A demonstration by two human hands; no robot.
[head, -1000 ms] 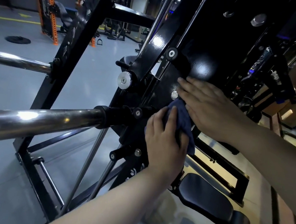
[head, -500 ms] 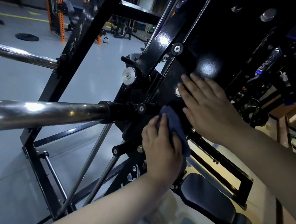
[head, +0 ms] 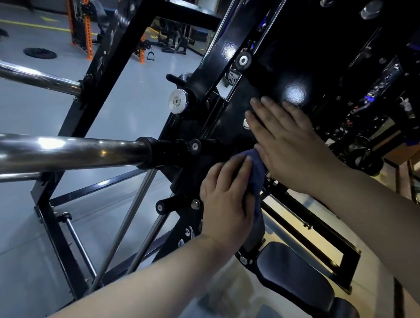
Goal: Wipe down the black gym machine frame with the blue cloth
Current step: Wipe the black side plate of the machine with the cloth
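The black gym machine frame slants up through the middle of the head view, glossy, with silver bolts. My left hand grips the bunched blue cloth and presses it against the lower black plate, just right of the bar's collar. Only the cloth's upper and right edge shows past my fingers. My right hand lies flat on the plate above the cloth, fingers straight and pointing up-left, beside a silver bolt.
A thick chrome bar juts left from the frame at cloth height; a second chrome bar sits higher. Below right is a black padded seat. Orange racks and a weight plate stand on the grey floor behind.
My left hand has slid the cloth down and slightly left along the plate. My right hand has stayed flat on the plate above it.
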